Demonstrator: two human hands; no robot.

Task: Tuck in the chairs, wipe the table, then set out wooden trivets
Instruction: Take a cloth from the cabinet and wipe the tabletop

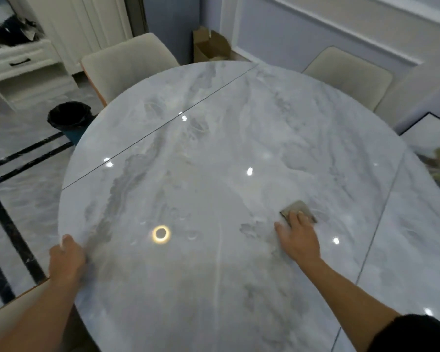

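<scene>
Wiping step: right hand [299,238] presses cloth [299,209] flat-fingered on the table [214,148]
At its rim the left hand [66,262] grips; next likely needs a sweep across it.

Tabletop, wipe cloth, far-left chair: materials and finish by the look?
The tabletop looks like polished marble or marble-look sintered stone, can't tell which: grey veining, sharp lamp reflections, thin seams. The cloth is a soft grey-beige textile, maybe microfibre: matte, flat under the right hand. The far-left chair has cream fabric upholstery, matte, with an orange-brown edge, possibly wood.
</scene>
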